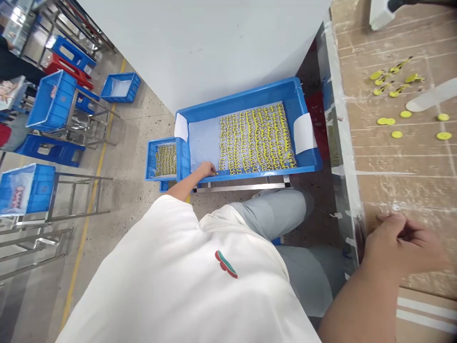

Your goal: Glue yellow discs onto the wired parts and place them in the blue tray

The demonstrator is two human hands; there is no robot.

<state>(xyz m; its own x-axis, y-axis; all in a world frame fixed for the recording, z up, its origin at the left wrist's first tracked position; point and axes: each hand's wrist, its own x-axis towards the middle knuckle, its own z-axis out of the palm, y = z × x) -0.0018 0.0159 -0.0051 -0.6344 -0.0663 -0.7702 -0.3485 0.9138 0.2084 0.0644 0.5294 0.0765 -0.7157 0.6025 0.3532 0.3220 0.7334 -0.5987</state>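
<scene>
Small yellow piece at the blue tray's near edge

The left hand pinches it beside the rows of yellow pieces on the tray's pale liner. The right hand rests curled on the brown table; whether it grips anything, I cannot tell. Beyond it lie loose yellow discs

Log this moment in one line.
left hand: at blue rectangular plastic tray | right hand: at brown cardboard worktop, contents unclear | small yellow parts: rowed in tray
</scene>
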